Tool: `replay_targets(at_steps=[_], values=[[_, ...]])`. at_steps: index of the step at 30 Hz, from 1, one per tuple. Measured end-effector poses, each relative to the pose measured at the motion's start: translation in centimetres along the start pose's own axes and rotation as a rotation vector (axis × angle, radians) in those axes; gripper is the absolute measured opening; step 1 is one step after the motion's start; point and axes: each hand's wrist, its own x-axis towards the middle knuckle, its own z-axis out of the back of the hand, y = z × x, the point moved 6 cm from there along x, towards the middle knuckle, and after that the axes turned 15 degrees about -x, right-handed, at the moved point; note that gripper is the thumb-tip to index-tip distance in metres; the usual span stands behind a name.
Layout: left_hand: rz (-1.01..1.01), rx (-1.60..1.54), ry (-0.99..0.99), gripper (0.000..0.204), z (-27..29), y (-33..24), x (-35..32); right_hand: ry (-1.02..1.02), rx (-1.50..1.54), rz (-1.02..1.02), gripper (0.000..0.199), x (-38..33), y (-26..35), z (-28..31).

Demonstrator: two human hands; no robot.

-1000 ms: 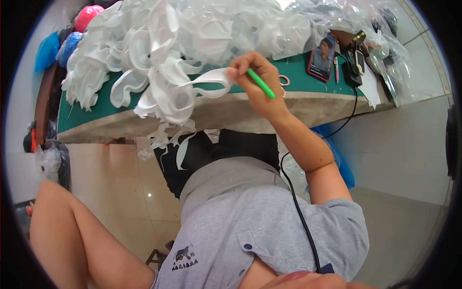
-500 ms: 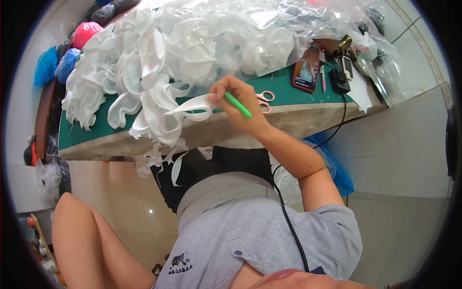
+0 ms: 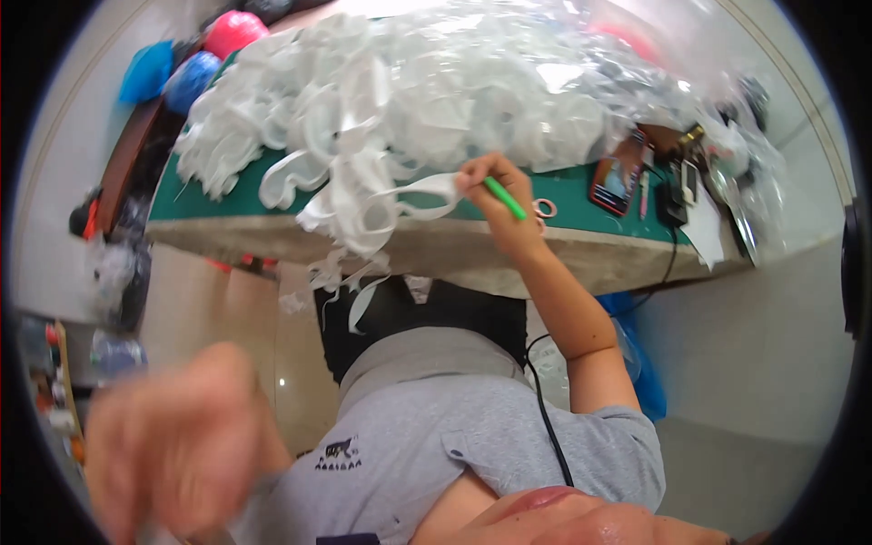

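Observation:
My right hand (image 3: 490, 207) is over the near edge of the table, its fingertips pinching the end of a white curved strip (image 3: 429, 191). A slim bright-green stick-like tool (image 3: 505, 198) lies across the same hand; its tip is hidden. Leftward, the strip runs into a clump of white looped pieces (image 3: 365, 204) hanging at the table edge. My left hand (image 3: 186, 436) is raised at the lower left, away from the table and close to the camera. Motion smears its fingers, and I see no object in it.
White looped pieces (image 3: 232, 127) and clear plastic (image 3: 509, 82) cover much of the green tabletop (image 3: 568, 186). Pink-handled scissors (image 3: 544, 208), a phone (image 3: 614, 186) and a black adapter (image 3: 670, 207) lie to the right. A black cable (image 3: 542, 400) runs down beside my right arm.
My left hand has come into view at the lower left, where only the bent arm showed before. The table shifts right in the picture; my right hand still holds the strip and green tool.

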Motion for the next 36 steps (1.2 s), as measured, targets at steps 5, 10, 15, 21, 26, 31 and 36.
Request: replay_targets(at_steps=[5, 10, 15, 21, 26, 31, 36], values=[[0.932, 0.331, 0.331, 0.035, -1.5, 13.3, -17.5, 0.045, 0.122, 0.024, 0.017, 0.7, 0.0, -0.5], [0.916, 0.557, 0.504, 0.036, -2.4, 14.2, -21.7, 0.064, 0.076, 0.111, 0.018, 0.1, 1.8, -0.4], [0.725, 0.597, 0.451, 0.026, -2.9, 13.7, -21.9, 0.174, 0.008, 0.293, 0.018, -1.2, 2.6, 0.7], [0.598, 0.516, 0.347, 0.019, -4.3, 11.6, -20.5, 0.270, -0.263, 0.135, 0.012, -2.0, 5.1, -2.3], [0.576, 0.475, 0.369, 0.028, -5.4, 11.6, -20.8, 0.365, -0.261, 0.073, 0.015, -1.9, 3.0, -5.8], [1.210, -0.060, -0.256, 0.043, -0.5, 13.3, -24.5, 0.346, -0.105, 0.110, 0.018, -1.3, 2.6, -5.1], [1.325, 0.248, -0.321, 0.020, 1.6, 11.5, -26.4, 0.393, -0.180, 0.086, 0.018, -1.4, 2.8, -5.1]])
